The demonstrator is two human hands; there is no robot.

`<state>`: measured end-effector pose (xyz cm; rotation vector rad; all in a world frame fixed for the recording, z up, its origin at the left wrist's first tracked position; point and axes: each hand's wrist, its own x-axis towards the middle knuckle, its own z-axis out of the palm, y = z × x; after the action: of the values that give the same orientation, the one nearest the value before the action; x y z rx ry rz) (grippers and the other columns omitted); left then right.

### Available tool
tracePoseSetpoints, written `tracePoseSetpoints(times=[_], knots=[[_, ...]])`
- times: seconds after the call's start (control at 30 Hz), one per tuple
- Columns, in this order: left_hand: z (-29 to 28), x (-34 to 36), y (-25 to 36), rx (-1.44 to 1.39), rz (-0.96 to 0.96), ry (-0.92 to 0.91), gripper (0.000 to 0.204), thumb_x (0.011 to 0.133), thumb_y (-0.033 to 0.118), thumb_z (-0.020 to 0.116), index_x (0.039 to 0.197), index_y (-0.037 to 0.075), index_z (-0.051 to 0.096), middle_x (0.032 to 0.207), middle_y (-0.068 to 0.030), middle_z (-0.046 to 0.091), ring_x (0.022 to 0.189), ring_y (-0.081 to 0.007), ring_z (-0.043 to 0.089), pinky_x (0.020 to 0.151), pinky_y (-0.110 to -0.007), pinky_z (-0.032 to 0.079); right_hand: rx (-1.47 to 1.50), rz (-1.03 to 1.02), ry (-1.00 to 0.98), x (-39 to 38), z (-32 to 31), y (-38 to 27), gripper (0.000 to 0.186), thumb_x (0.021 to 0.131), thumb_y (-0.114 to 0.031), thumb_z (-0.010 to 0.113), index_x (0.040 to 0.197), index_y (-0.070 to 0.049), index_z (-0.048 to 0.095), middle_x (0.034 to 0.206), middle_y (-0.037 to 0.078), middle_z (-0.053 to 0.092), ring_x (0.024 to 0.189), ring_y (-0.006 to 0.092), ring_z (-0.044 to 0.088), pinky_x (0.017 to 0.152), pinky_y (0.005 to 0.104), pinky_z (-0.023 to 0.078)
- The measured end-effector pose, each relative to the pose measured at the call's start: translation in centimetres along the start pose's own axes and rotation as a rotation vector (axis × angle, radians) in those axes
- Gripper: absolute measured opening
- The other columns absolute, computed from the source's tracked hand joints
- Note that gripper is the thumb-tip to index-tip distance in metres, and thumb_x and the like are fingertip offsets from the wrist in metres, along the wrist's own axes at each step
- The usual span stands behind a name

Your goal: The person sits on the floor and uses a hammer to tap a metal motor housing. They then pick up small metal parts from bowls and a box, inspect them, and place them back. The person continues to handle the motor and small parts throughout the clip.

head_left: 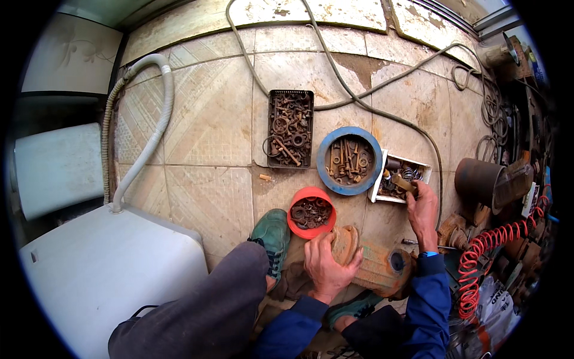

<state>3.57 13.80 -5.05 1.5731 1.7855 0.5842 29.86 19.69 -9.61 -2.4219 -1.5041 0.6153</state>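
Note:
My left hand (pixel 329 266) curls its fingers against the round rusty flange (pixel 345 244) of a heavy cast metal housing (pixel 382 266), which lies between my feet. Farther right, my right hand (pixel 423 212) is closed on a small brownish flat piece (pixel 403 182), whose kind I cannot make out. It is over the near part of a white box (pixel 425 175) of springs and small metal parts. Just left of that stands a blue round tub (pixel 324 157) with bolts and rings in it. A red bowl (pixel 333 206) of rusty nuts and washers sits nearer, beside my left hand.
A black tray (pixel 270 128) of rusty hardware lies farther off, by a cable (pixel 382 94) crossing the tiles. At left stands a white appliance (pixel 119 269) with a grey hose (pixel 158 131). On the right are a red coiled air hose (pixel 472 257) and a rusty cylinder (pixel 476 182).

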Motion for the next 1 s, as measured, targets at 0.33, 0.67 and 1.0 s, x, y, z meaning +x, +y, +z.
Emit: tracePoseSetpoints(times=[0.33, 0.67, 1.0], knots=[[0.2, -0.2, -0.2, -0.012, 0.001, 0.007, 0.069, 0.074, 0.041, 0.091, 0.119, -0.001, 0.06, 0.117, -0.0203, 0.062, 0.107, -0.0393, 0.057, 0.093, -0.051, 0.049, -0.016, 0.021, -0.077, 0.6, 0.1, -1.3, 0.028, 0.084, -0.003, 0.073, 0.112, -0.002, 0.068, 0.099, 0.025, 0.069, 0.093, 0.0467, 0.067, 0.08, 0.05, 0.054], [-0.1, 0.2, -0.4, 0.033, 0.017, -0.021, 0.063, 0.073, 0.037, 0.088, 0.116, 0.0, 0.063, 0.111, -0.0196, 0.062, 0.106, -0.0405, 0.057, 0.094, -0.052, 0.046, 0.033, -0.068, -0.011, 0.1, 1.1, -0.4, 0.024, 0.085, -0.004, 0.072, 0.106, -0.003, 0.063, 0.096, 0.024, 0.067, 0.093, 0.0466, 0.065, 0.08, 0.0547, 0.052], [0.9, -1.2, -0.6, 0.038, 0.007, 0.004, 0.053, 0.081, 0.029, 0.086, 0.117, -0.001, 0.064, 0.114, -0.0202, 0.064, 0.113, -0.0409, 0.057, 0.1, -0.051, 0.045, -0.047, -0.303, -0.169, -6.8, -11.0, -4.4, 0.012, 0.09, -0.004, 0.062, 0.098, -0.002, 0.053, 0.088, 0.021, 0.059, 0.077, 0.0422, 0.064, 0.066, 0.0515, 0.052]])
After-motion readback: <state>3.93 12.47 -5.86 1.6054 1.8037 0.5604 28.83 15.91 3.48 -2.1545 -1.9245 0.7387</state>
